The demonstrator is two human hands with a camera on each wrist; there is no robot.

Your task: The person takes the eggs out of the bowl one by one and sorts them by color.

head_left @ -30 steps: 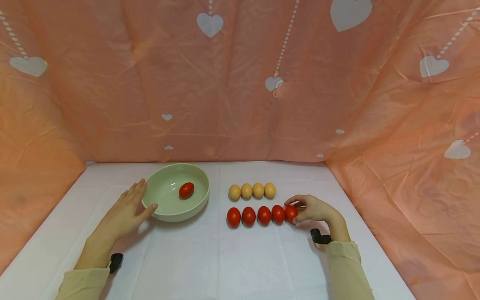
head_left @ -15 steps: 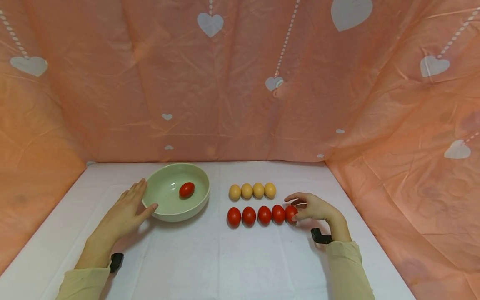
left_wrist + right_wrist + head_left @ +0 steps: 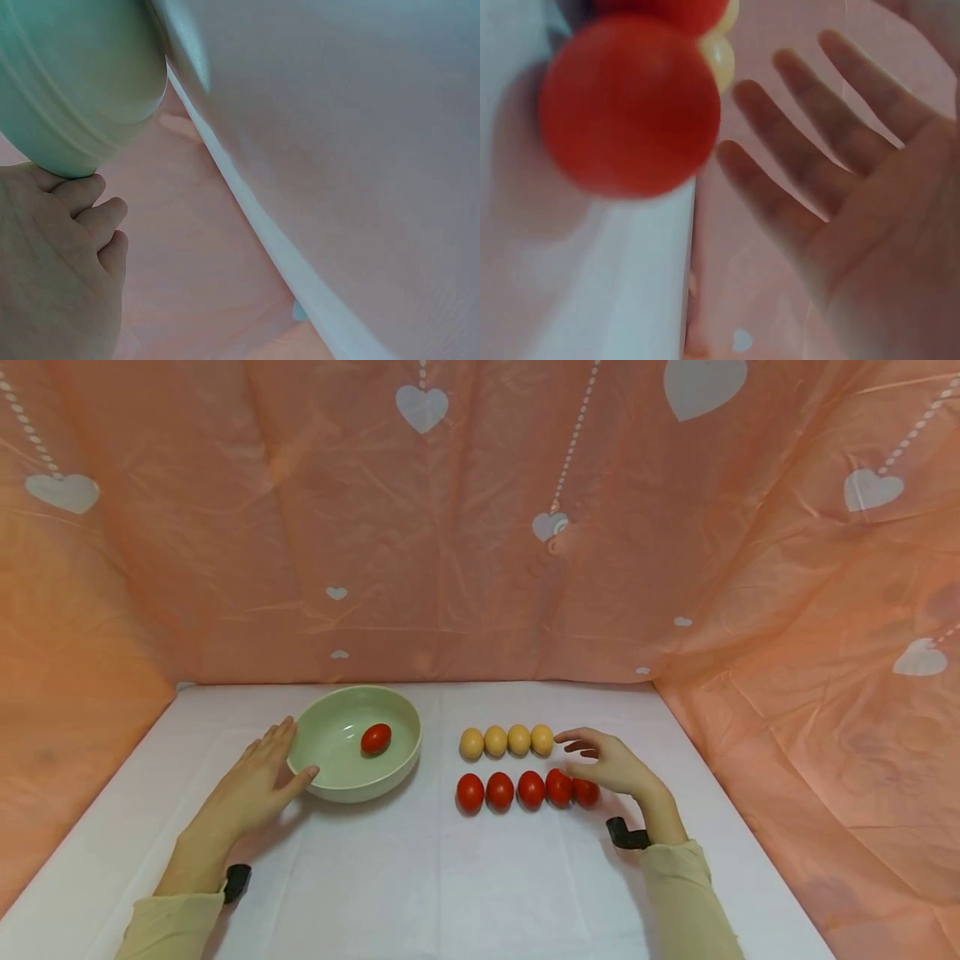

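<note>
A pale green bowl stands at the left of the table, with one red egg inside. The fingers of my left hand rest along its left side, thumb near the front; in the left wrist view, fingertips touch the bowl's outer wall. My right hand hovers over the right end of a row of several red eggs, holding nothing. Its fingers are loosely bent, tips beside the rightmost of several yellow eggs. In the right wrist view, the nearest red egg is apart from the palm.
A white cloth covers the table. Orange-pink hangings with white hearts close off the back and both sides. The yellow row lies behind the red row. Each wrist wears a black camera mount.
My right hand has let go of the rightmost red egg, which stays in the row, and has moved up and left toward the yellow eggs. The left hand keeps its place at the bowl.
</note>
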